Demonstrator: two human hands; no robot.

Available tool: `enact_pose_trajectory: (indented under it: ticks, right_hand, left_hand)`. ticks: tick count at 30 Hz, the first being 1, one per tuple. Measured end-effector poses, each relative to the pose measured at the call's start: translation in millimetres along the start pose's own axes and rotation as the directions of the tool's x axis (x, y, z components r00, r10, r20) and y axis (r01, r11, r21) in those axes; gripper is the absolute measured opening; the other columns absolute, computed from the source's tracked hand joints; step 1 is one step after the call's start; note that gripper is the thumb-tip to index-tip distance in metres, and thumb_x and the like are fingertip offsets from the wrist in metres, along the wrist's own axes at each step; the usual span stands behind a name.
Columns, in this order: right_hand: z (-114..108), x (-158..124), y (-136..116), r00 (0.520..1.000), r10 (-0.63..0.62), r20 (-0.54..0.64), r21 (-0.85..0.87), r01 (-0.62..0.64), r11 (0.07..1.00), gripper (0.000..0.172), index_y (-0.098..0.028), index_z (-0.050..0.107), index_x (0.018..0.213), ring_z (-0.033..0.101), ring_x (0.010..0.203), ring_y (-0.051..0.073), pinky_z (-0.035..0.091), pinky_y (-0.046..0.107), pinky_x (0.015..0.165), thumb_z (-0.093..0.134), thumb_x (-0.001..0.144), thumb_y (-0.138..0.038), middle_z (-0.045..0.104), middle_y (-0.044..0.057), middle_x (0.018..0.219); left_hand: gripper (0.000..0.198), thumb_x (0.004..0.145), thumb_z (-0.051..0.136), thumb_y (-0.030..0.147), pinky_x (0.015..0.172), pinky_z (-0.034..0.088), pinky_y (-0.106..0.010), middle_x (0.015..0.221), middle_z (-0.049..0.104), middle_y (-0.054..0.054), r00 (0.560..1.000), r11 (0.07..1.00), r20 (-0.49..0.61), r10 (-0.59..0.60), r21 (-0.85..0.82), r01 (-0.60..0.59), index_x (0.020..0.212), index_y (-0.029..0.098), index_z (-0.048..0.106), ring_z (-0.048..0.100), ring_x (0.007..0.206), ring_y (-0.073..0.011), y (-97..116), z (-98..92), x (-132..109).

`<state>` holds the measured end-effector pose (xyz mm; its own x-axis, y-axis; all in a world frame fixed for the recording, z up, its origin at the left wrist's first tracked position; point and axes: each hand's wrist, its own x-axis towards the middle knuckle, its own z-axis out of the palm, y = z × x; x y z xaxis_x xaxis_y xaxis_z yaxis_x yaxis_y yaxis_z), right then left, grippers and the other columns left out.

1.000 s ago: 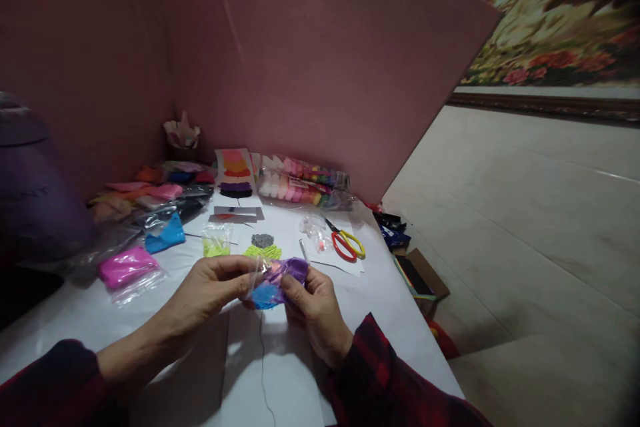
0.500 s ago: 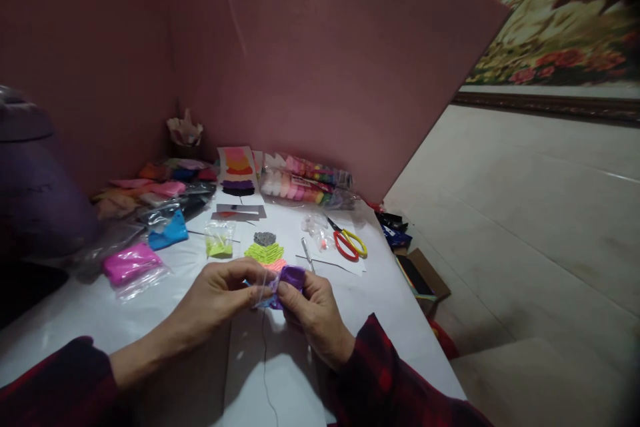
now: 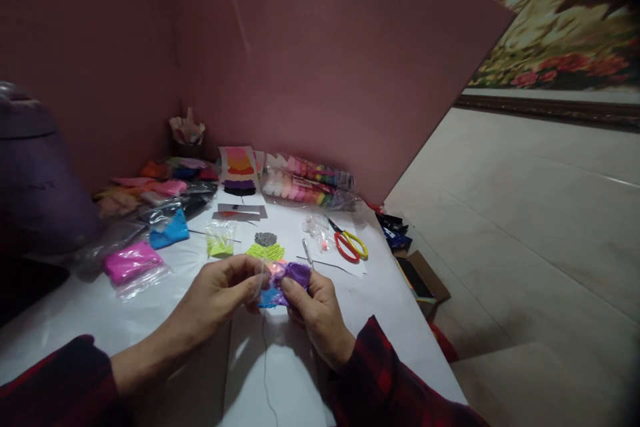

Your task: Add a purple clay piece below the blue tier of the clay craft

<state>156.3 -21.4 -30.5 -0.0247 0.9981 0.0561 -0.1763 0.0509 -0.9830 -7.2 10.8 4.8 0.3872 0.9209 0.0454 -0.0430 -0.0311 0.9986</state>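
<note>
Both my hands meet above the white table (image 3: 125,320). My left hand (image 3: 220,290) pinches the clear edge of a small plastic bag of purple clay (image 3: 293,275). My right hand (image 3: 313,307) grips the same bag from the right, fingers closed round it. A blue patch shows just under the bag. Behind my hands, a flat clay picture (image 3: 265,247) with grey and lime green parts lies on white paper. A thin dark thread runs down the paper below my hands.
Red and yellow scissors (image 3: 350,245) lie right of the picture. Bags of clay sit at the left: pink (image 3: 131,262), blue (image 3: 170,230), lime (image 3: 219,240). A long pack of coloured clay (image 3: 305,183) rests against the pink partition (image 3: 325,60). A cardboard box (image 3: 420,277) stands beside the table's right edge.
My hands have kept working the bag, folding it smaller and shifting it slightly to the right; more purple and less blue shows now. The camera has tilted a little.
</note>
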Motion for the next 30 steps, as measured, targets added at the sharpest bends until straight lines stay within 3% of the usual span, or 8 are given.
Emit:
enact_pose_trajectory:
  ticks: [3, 10, 15, 20, 30]
  right_hand:
    - [0.3, 0.3, -0.2, 1.0, 0.007, 0.003, 0.003, -0.007, 1.0, 0.032, -0.016, 0.054, 0.074, 0.023, 0.037, 0.004, 0.018, 0.02, 0.035, 0.067, 0.078, -0.045, 0.035, -0.01, 0.047]
    - [-0.9, -0.5, 6.5, 1.0, -0.012, 0.028, -0.02, 0.013, 1.0, 0.031, -0.017, 0.054, 0.071, 0.025, 0.037, 0.005, 0.021, 0.02, 0.037, 0.066, 0.079, -0.044, 0.034, -0.01, 0.046]
    - [-2.8, 0.3, 8.6, 0.999, -0.046, -0.009, -0.045, 0.045, 0.998, 0.028, -0.017, 0.055, 0.076, 0.026, 0.039, 0.005, 0.022, 0.02, 0.038, 0.065, 0.08, -0.043, 0.037, -0.009, 0.048]
    - [-3.2, 0.1, 8.5, 0.998, -0.055, 0.017, -0.047, 0.056, 0.997, 0.029, -0.017, 0.053, 0.072, 0.027, 0.039, 0.005, 0.023, 0.02, 0.039, 0.063, 0.081, -0.042, 0.037, -0.008, 0.049]
    - [-1.4, -1.1, 4.6, 0.995, -0.045, 0.085, -0.07, 0.051, 0.996, 0.022, -0.018, 0.052, 0.073, 0.031, 0.045, 0.007, 0.026, 0.02, 0.042, 0.063, 0.08, -0.036, 0.04, -0.007, 0.053]
  left_hand:
    - [0.016, 0.069, 0.072, 0.033, 0.053, 0.045, -0.024, 0.061, 0.063, 0.0, 0.999, 0.998, -0.002, -0.039, -0.042, 0.039, 0.071, 0.017, 0.07, 0.052, 0.054, -0.0123, 0.6, -0.6, 0.5]
    - [0.011, 0.07, 0.071, 0.027, 0.053, 0.048, -0.024, 0.069, 0.066, -0.003, 0.997, 0.999, 0.08, 0.016, 0.029, -0.018, 0.071, 0.016, 0.072, 0.057, 0.062, -0.0154, -2.9, -1.8, 0.4]
    - [0.015, 0.068, 0.073, 0.028, 0.054, 0.048, -0.025, 0.073, 0.07, -0.003, 0.999, 0.996, -0.004, -0.053, -0.066, 0.052, 0.079, 0.017, 0.074, 0.057, 0.06, -0.0147, 1.2, 1.3, 0.3]
    - [0.014, 0.059, 0.079, 0.026, 0.051, 0.047, -0.024, 0.065, 0.065, 0.0, 0.994, 0.984, -0.032, -0.102, -0.15, 0.096, 0.066, 0.016, 0.071, 0.055, 0.056, -0.0131, -0.7, 1.5, 1.4]
    - [0.015, 0.061, 0.078, 0.023, 0.049, 0.044, -0.022, 0.062, 0.061, 0.002, 0.995, 0.979, 0.014, -0.095, -0.178, 0.096, 0.066, 0.015, 0.067, 0.052, 0.054, -0.0107, -6.5, 0.5, 4.0]
